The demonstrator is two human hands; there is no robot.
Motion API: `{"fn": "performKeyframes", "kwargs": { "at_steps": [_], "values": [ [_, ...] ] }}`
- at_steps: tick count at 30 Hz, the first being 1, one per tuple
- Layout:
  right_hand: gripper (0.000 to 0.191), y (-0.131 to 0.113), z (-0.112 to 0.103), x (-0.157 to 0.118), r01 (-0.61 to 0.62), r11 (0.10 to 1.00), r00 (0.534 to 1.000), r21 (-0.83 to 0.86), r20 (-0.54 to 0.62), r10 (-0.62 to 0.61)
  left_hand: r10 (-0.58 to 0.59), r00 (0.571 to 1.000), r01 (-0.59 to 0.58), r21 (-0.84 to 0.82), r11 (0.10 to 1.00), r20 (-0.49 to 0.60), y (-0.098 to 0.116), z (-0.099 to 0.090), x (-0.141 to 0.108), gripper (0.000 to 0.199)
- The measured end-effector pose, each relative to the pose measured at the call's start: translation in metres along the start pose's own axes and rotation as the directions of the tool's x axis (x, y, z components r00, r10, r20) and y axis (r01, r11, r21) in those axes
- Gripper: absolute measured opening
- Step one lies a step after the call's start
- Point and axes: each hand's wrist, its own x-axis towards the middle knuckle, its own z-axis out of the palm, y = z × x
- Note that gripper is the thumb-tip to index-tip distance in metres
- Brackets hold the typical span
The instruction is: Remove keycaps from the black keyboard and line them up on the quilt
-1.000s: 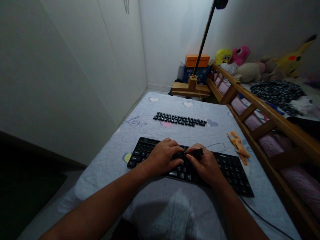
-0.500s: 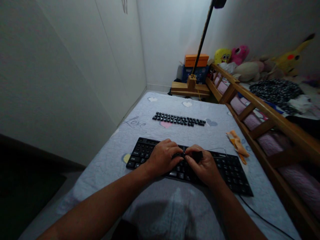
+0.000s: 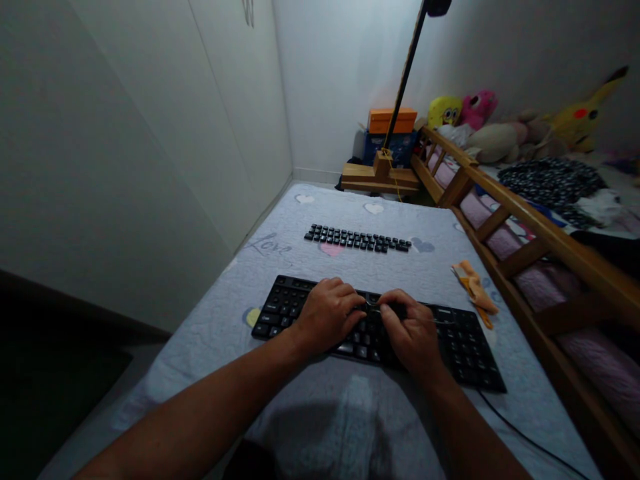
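A black keyboard (image 3: 473, 347) lies on the bedspread, with a row of its key sockets partly bare of caps. My left hand (image 3: 330, 317) rests over its middle, fingers curled and thumb near the index fingertip; what they pinch, if anything, is hidden. My right hand (image 3: 410, 330) is closed around a thin wire keycap puller (image 3: 443, 323) with a dark handle mostly hidden in the fingers. One wire end reaches towards the left fingertips, just above the keys. Beyond the keyboard, several loose black keycaps (image 3: 357, 240) stand in neat rows.
Right of the keyboard lies an orange cloth (image 3: 475, 287) with an orange-handled tool. A black cable (image 3: 530, 433) runs off the lower right. A wooden bed rail (image 3: 525, 217) borders the right side, and a white cupboard (image 3: 175, 133) the left. Beyond stands a wooden stand base (image 3: 383, 175).
My right hand has shifted slightly right and turned, so the puller's handle is now more hidden and its wire shows between the hands. My left hand has barely moved.
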Motion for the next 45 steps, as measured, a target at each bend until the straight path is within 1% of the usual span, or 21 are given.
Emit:
{"fn": "performKeyframes", "kwargs": {
  "at_steps": [4,6,8,10,12,14,16,18,23,26,28,30,32,34,35,37,39,40,43,45],
  "values": [
    [0.015,0.007,-0.003,0.000,0.007,1.000,0.998,-0.020,-0.065,-0.009,0.004,0.999,-0.005,-0.019,1.000,-0.053,0.000,-0.001,0.000,0.017],
    [0.018,0.011,-0.005,0.000,0.045,0.999,0.995,-0.017,-0.091,-0.046,-0.001,0.996,-0.004,-0.050,0.999,-0.089,-0.001,0.000,0.000,0.017],
    [0.018,0.011,-0.006,0.000,0.104,0.995,0.990,-0.007,-0.093,-0.105,-0.003,0.994,-0.006,-0.081,0.997,-0.108,-0.002,0.001,0.000,0.017],
    [0.019,0.010,-0.006,0.000,0.162,0.987,0.986,0.024,-0.042,-0.161,-0.003,0.993,-0.010,-0.110,0.994,-0.118,-0.003,0.001,0.000,0.018],
    [0.023,0.007,-0.006,0.001,0.206,0.977,0.977,0.048,0.045,-0.208,-0.005,0.992,-0.013,-0.141,0.990,-0.127,-0.003,0.000,0.000,0.019],
    [0.025,0.005,-0.006,0.001,0.232,0.973,0.966,0.019,0.114,-0.233,-0.009,0.990,-0.016,-0.176,0.984,-0.139,-0.003,-0.001,0.000,0.019],
    [0.025,0.003,-0.005,0.001,0.248,0.968,0.960,-0.030,0.138,-0.242,-0.011,0.990,-0.019,-0.208,0.978,-0.143,-0.004,-0.002,0.000,0.020],
    [0.023,0.003,-0.003,0.001,0.254,0.965,0.960,-0.058,0.138,-0.245,-0.010,0.990,-0.023,-0.226,0.974,-0.143,-0.004,-0.002,-0.001,0.020],
    [0.015,0.005,0.000,0.002,0.248,0.965,0.961,-0.080,0.143,-0.235,0.012,0.994,-0.035,-0.204,0.978,-0.111,-0.006,-0.002,0.000,0.022],
    [0.014,0.008,-0.006,0.009,0.230,0.969,0.966,-0.092,0.139,-0.216,0.043,0.996,-0.054,-0.158,0.986,-0.073,-0.011,-0.009,0.001,0.034],
    [0.013,0.013,-0.013,0.020,0.201,0.973,0.975,-0.117,0.119,-0.187,0.030,0.995,-0.040,-0.110,0.993,-0.096,-0.019,-0.017,0.003,0.041],
    [0.013,0.022,-0.020,0.035,0.172,0.972,0.984,-0.157,0.083,-0.160,-0.046,0.981,0.030,-0.085,0.996,-0.189,-0.033,-0.028,0.004,0.038],
    [0.013,0.036,-0.027,0.054,0.132,0.968,0.991,-0.212,0.035,-0.127,-0.175,0.946,0.150,-0.108,0.983,-0.273,-0.052,-0.038,0.004,0.034],
    [0.017,0.053,-0.030,0.074,0.045,0.951,0.999,-0.305,0.015,-0.042,-0.306,0.903,0.268,-0.161,0.950,-0.301,-0.072,-0.044,0.002,0.030],
    [0.017,0.062,-0.030,0.083,0.004,0.931,1.000,-0.364,0.022,0.005,-0.368,0.877,0.324,-0.186,0.928,-0.308,-0.083,-0.046,0.000,0.029],
    [0.017,0.079,-0.028,0.100,-0.040,0.914,0.999,-0.403,0.012,0.048,-0.463,0.831,0.410,-0.223,0.884,-0.309,-0.102,-0.046,-0.004,0.030],
    [0.016,0.092,-0.024,0.112,-0.080,0.897,0.996,-0.435,0.007,0.092,-0.529,0.791,0.466,-0.258,0.846,-0.306,-0.117,-0.041,-0.008,0.031],
    [0.016,0.097,-0.021,0.117,-0.098,0.888,0.993,-0.449,0.009,0.114,-0.557,0.778,0.490,-0.274,0.828,-0.290,-0.123,-0.038,-0.009,0.031],
    [0.016,0.108,-0.012,0.127,-0.139,0.866,0.985,-0.481,0.023,0.172,-0.617,0.755,0.543,-0.317,0.778,-0.222,-0.136,-0.025,-0.012,0.032],
    [0.016,0.113,-0.007,0.131,-0.161,0.854,0.978,-0.495,0.034,0.204,-0.639,0.753,0.557,-0.364,0.746,-0.158,-0.141,-0.018,-0.013,0.032]
  ]
}}
